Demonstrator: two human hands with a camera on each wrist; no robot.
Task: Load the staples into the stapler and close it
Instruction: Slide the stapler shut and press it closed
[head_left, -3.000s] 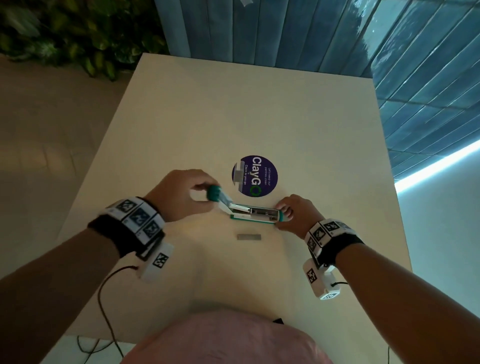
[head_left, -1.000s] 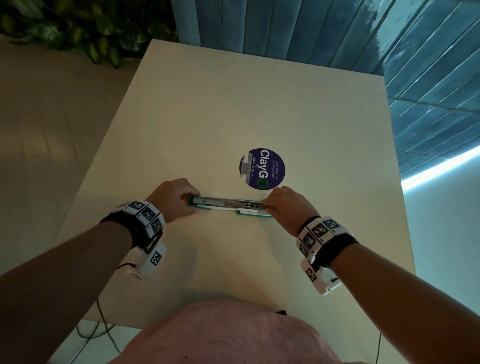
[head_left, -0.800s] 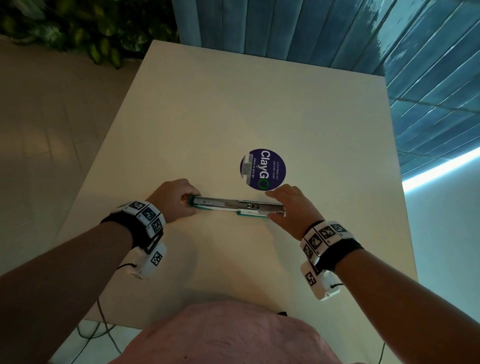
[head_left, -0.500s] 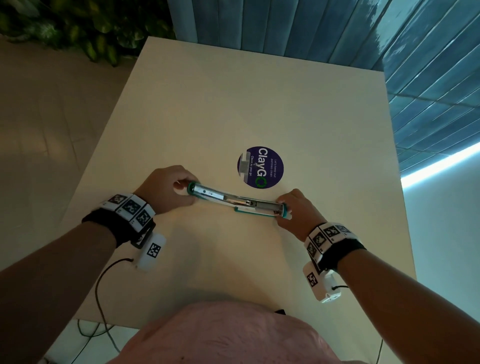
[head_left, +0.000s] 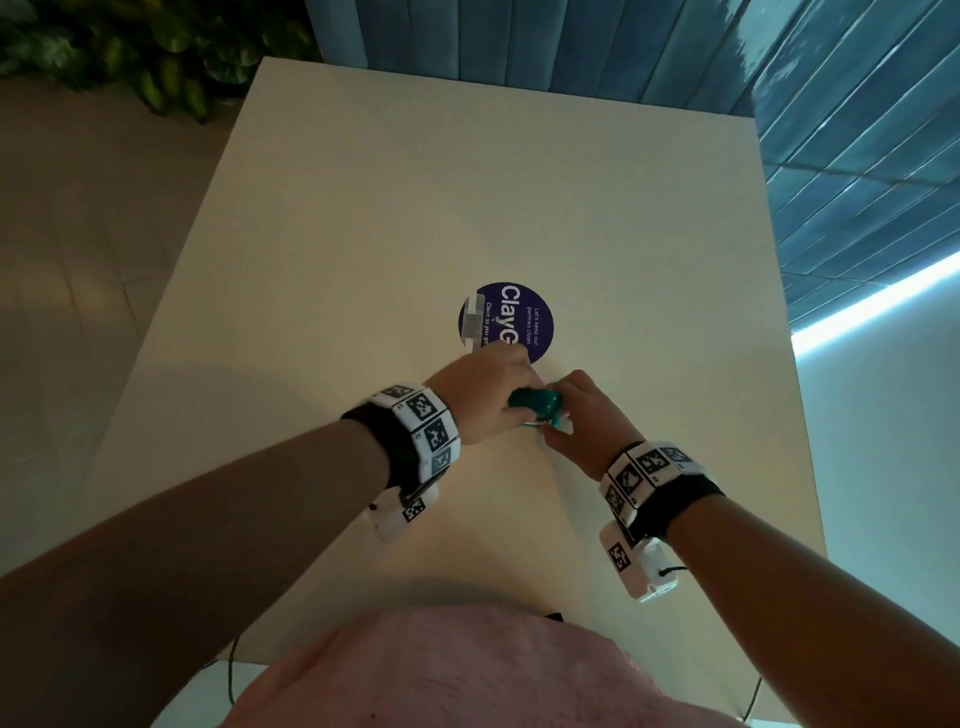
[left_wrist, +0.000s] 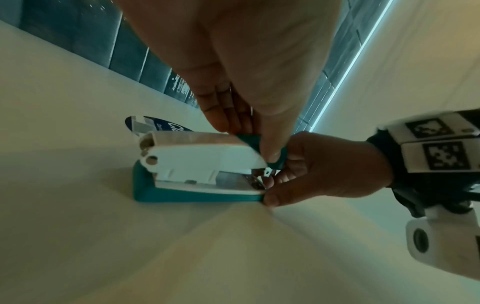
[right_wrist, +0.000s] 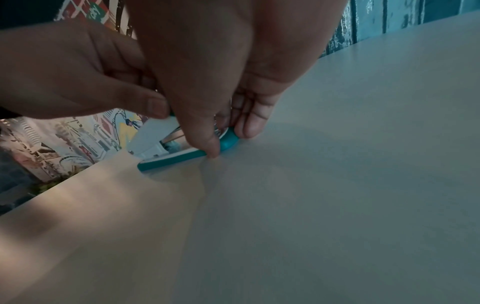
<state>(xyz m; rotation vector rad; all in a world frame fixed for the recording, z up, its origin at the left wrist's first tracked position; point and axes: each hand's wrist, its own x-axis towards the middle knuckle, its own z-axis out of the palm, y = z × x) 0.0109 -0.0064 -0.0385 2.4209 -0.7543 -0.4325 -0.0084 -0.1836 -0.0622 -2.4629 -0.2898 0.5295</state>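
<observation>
While the stapler (left_wrist: 197, 174) sits on the cream table (head_left: 363, 234) just near of the round purple sticker (head_left: 506, 322), both hands crowd its front end, and the step in hand looks to be pressing the top down to close it. Nearest, the right hand (head_left: 584, 421) pinches the front of the teal base — the right wrist view shows the thumb (right_wrist: 207, 139) on the near edge and fingertips (right_wrist: 249, 123) curled round the rounded nose, pinning it to the table. Just left of it, the left hand (head_left: 483, 397) reaches over the top, thumb (left_wrist: 270, 144) and fingers pinching the teal cap (head_left: 535, 402). In the left wrist view the white upper arm is folded almost flat, with a small wedge of gap at the front where metal shows. Whether the staples sit in the channel I cannot tell; no loose strip lies in view.

To finish cleanly, I would keep the base held flat and push straight down on the cap near the front — not sideways — until it seats, keeping the right fingertips out of the closing gap. Farther off lie the bare far tabletop, blue wall panels and foliage at the far left.
</observation>
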